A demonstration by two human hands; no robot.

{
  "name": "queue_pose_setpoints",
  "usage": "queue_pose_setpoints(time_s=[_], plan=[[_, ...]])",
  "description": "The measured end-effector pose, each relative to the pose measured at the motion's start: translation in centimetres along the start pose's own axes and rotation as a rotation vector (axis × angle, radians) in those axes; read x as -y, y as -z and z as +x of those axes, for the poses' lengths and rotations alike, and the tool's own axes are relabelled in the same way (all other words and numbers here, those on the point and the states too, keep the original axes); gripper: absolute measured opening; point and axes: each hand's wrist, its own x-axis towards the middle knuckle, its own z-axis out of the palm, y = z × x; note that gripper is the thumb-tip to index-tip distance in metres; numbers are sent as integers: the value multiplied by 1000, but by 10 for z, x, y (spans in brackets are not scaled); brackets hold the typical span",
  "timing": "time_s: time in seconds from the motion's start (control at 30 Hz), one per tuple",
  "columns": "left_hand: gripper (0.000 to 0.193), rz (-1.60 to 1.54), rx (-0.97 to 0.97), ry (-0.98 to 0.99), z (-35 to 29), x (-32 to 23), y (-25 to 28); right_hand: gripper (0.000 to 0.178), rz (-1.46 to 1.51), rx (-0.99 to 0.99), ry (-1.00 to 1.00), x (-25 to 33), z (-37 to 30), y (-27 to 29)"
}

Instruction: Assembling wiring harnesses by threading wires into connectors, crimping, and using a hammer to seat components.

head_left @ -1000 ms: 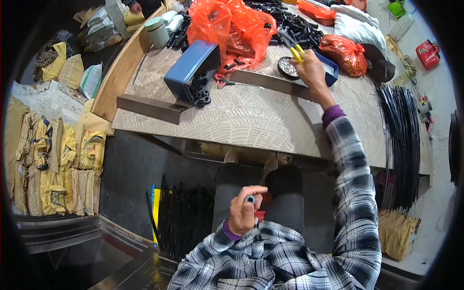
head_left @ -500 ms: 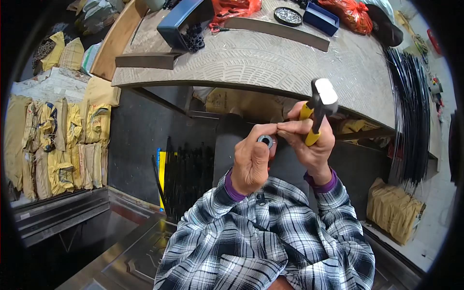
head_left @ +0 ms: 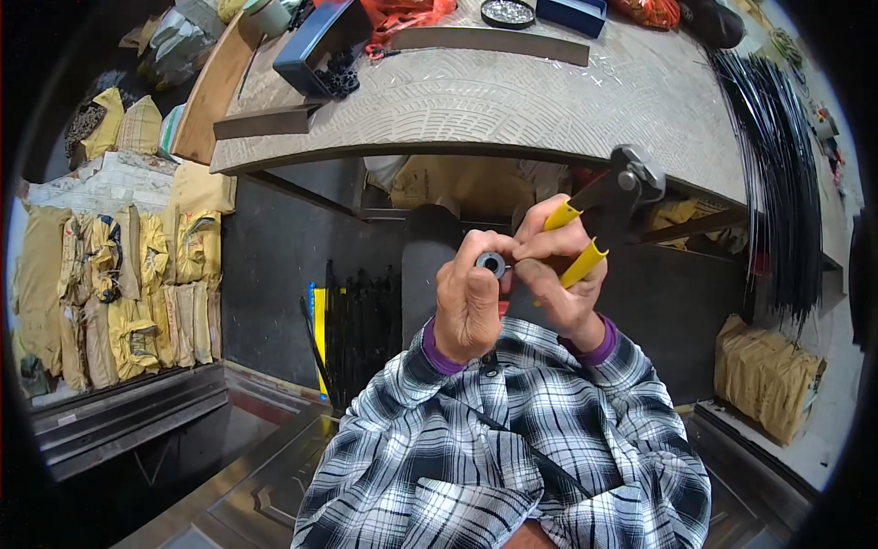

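Note:
My left hand (head_left: 468, 311) is closed around a round grey metal piece (head_left: 499, 266) with a dark hole, its ring-shaped end facing up between thumb and forefinger. Beside it, my right hand (head_left: 562, 274) grips yellow-handled pliers (head_left: 582, 265) whose handles are spread among the fingers. Their dark metal head, with its pivot bolt, points away to the upper right, near the table's front edge. My right thumb and forefinger meet at the side of the metal piece, with a tiny shiny bit between; what it is I cannot make out.
Ahead stands a pale patterned table (head_left: 512, 110) with a long metal strip (head_left: 489, 41), a blue box (head_left: 302, 50) and a round dish (head_left: 508, 14). Long black rods (head_left: 777, 201) hang over its right end. Wrapped bundles (head_left: 137, 302) stack at left; a brown package (head_left: 768, 380) sits at right.
The pliers have turned in my right hand, so the pivot side shows instead of the bright face, and the handles look wider apart. My right fingers have come closer to the metal piece's side.

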Motion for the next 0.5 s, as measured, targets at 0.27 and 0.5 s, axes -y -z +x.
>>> queue_pose_setpoints(time_s=[0.27, 0.5], plan=[[51, -72, 11, -26, -7, 6, 6, 19, -106, 59, 104, -9, -5, -6], [52, -87, -40, -70, -5, 6, 11, 20, -162, 67, 103, -10, -3, -14]])
